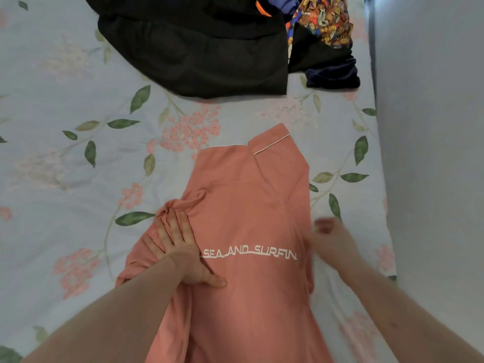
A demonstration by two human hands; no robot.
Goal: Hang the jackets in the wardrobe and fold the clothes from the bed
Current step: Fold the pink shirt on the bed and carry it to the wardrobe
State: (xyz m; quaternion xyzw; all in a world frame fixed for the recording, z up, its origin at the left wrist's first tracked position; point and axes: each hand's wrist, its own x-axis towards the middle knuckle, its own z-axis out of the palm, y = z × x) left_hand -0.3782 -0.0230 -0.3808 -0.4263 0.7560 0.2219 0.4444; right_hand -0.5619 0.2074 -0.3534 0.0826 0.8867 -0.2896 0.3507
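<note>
A salmon-pink shirt (251,205) with white lettering lies lengthwise on the flowered bed sheet (65,87), its collar end pointing away from me. My left hand (178,247) rests flat on the shirt's left side, fingers spread, with bunched fabric at the fingertips. My right hand (332,237) is blurred at the shirt's right edge; its fingers look curled at the fabric edge, but the grip is unclear. At the far end of the bed lies a pile of clothes: a large black garment (196,48), a colourful patterned one (324,19) and a dark navy piece (332,77).
A pale wall (432,127) runs along the bed's right side, close to the shirt. Open flowered sheet stretches to the left of the shirt and between it and the pile.
</note>
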